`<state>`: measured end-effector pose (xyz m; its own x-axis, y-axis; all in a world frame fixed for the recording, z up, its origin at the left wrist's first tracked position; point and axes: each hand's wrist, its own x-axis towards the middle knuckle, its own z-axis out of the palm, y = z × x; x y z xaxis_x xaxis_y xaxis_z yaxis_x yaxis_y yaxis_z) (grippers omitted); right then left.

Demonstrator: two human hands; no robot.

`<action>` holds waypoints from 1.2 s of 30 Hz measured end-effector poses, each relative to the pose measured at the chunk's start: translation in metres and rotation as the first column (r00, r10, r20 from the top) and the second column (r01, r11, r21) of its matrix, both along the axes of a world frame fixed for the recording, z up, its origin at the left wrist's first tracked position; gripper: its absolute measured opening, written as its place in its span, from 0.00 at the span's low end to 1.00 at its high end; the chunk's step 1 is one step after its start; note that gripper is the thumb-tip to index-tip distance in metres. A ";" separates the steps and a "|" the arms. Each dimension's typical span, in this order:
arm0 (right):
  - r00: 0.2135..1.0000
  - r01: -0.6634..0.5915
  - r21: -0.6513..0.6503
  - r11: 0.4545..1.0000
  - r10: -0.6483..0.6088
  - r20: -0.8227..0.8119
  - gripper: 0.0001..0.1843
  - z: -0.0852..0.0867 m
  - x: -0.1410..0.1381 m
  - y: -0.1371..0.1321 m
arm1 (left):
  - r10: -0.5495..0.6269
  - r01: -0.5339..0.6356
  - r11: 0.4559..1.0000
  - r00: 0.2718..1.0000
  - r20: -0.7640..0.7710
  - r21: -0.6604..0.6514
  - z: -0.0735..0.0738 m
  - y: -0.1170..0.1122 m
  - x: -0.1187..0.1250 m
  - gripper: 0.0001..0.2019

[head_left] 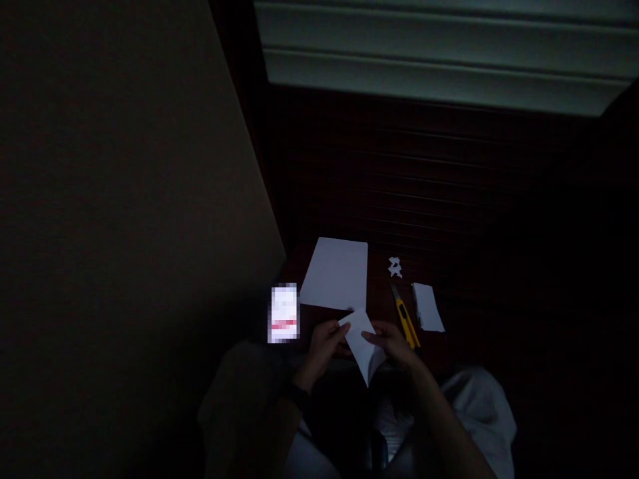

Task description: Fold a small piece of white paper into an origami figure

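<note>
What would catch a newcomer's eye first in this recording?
The glowing, pixelated white rectangle with a red stripe, left of the left hand, stands out most in this dark scene. Next comes the pointed white sheet of paper, held in both hands at lower centre. Just beyond the right hand, a yellow-and-black cutter knife lies on the dark tabletop.

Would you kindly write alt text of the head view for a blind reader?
In dim light, a person's left hand and right hand hold a white paper. A larger white sheet lies beyond, with a bright pixelated rectangle at left and a yellow cutter, paper scraps at right.
</note>
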<state>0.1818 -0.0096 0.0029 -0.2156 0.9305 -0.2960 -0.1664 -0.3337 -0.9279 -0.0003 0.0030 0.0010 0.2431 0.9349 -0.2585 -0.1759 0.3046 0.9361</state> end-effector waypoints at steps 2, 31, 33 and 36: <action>0.999 0.032 0.005 0.999 -0.032 0.003 0.20 0.001 0.001 -0.002 | -0.009 0.009 1.000 1.000 0.026 0.004 -0.001 0.000 -0.001 0.17; 0.995 -0.097 -0.092 0.991 0.099 0.024 0.27 0.003 0.015 -0.001 | -0.392 0.416 0.900 0.902 0.180 -0.130 0.008 0.026 -0.025 0.19; 0.997 -0.080 -0.098 0.992 0.081 0.001 0.29 0.000 0.016 -0.001 | -0.395 0.422 0.897 0.899 0.191 -0.130 0.009 0.026 -0.025 0.19; 0.999 -0.040 -0.122 0.992 0.041 0.006 0.29 -0.005 0.018 -0.001 | -0.390 0.419 0.899 0.898 0.201 -0.128 0.010 0.025 -0.025 0.19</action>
